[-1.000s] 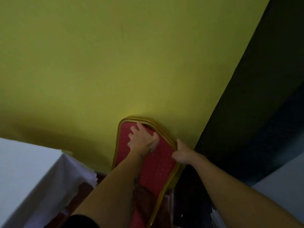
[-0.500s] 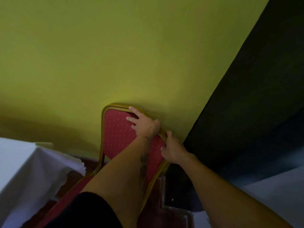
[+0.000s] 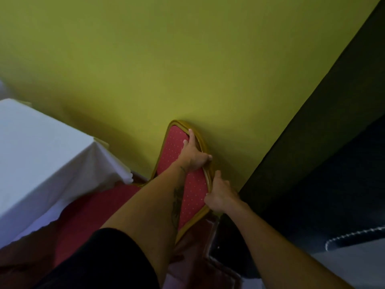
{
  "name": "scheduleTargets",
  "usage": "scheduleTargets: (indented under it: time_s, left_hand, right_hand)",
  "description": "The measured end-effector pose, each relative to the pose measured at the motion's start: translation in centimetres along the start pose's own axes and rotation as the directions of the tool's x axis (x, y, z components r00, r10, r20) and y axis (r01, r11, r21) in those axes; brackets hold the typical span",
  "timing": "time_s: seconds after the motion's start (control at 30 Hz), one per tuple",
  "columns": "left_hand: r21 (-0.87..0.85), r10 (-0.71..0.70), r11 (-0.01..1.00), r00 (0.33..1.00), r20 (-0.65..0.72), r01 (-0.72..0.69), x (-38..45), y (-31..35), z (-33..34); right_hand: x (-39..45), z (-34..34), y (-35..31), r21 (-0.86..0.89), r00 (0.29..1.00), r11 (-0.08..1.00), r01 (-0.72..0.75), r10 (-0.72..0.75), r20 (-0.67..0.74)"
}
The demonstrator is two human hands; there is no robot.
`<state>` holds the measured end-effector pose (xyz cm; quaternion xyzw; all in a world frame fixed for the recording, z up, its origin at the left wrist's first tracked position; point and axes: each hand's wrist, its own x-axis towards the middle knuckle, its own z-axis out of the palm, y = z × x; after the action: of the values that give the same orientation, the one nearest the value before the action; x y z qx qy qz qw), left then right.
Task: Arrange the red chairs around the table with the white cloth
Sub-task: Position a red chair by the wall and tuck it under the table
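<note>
A red chair point(image 3: 173, 147) with a gold frame and white-dotted upholstery stands against the yellow-green wall, its backrest facing me. My left hand point(image 3: 192, 156) grips the top right part of the backrest frame, fingers on the red padding. My right hand point(image 3: 218, 195) holds the right edge of the frame lower down. The table with the white cloth point(image 3: 41, 155) is at the left, its corner close to the chair's seat point(image 3: 98, 203). My left forearm hides the lower middle of the backrest.
The yellow-green wall point(image 3: 166, 59) stands right behind the chair. A dark wall or panel point(image 3: 323, 142) runs along the right. A second white cloth with a scalloped edge point(image 3: 354, 257) shows at the lower right. Dark red floor lies below the chair.
The table now reaches further into view at the left and the chair sits further right. My left hand has slid along the backrest top and my right hand has dropped lower on the frame.
</note>
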<state>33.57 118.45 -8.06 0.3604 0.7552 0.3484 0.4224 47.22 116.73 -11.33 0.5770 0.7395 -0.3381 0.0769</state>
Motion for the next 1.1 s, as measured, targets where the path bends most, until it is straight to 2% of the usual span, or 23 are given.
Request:
scheduleTargets:
  time_s: [0.27, 0.53, 0.63, 0.7, 0.83, 0.97, 1.03, 1.1]
  left_hand:
    - [0.013, -0.024, 1.000, 0.995, 0.097, 0.022, -4.1, -2.6, -0.9]
    - [-0.017, 0.045, 0.999, 0.989, 0.138, -0.043, -8.7, -6.3, -1.8]
    - [-0.086, 0.009, 0.996, 0.979, 0.206, 0.009, -10.8, -9.2, -1.3]
    - [-0.081, -0.045, 0.994, 0.965, 0.256, 0.068, -12.0, -11.3, -0.3]
    - [0.037, -0.125, 0.992, 0.953, 0.275, 0.119, -12.9, -13.3, 1.7]
    - [0.089, -0.158, 0.986, 0.957, 0.244, 0.140, -13.0, -13.7, 3.4]
    - [0.120, -0.187, 0.980, 0.952, 0.242, 0.162, -12.9, -13.3, 4.2]
    - [0.099, -0.226, 0.973, 0.945, 0.237, 0.208, -12.7, -12.4, 4.9]
  right_hand:
    - [-2.6, 0.4, 1.1, 0.108, 0.964, 0.994, -0.002, -0.027, 0.263]
    - [-6.7, -0.1, 1.3, 0.014, 0.888, 1.000, -0.017, 0.009, 0.460]
    - [-7.7, -0.4, 2.6, -0.025, 0.878, 0.998, -0.049, 0.055, 0.475]
    - [-8.2, -0.1, 2.7, -0.010, 0.901, 0.998, -0.066, 0.064, 0.429]
    - [-9.1, -0.5, 1.1, 0.082, 0.965, 0.997, -0.004, -0.018, 0.263]
    - [-6.8, -1.9, -1.3, 0.337, 0.998, 0.942, 0.006, -0.029, 0.062]
    - [-5.3, -2.9, -3.0, 0.382, 0.998, 0.923, 0.048, -0.058, 0.015]
    - [-4.0, -3.5, -4.4, 0.380, 0.994, 0.921, 0.086, -0.106, 0.033]
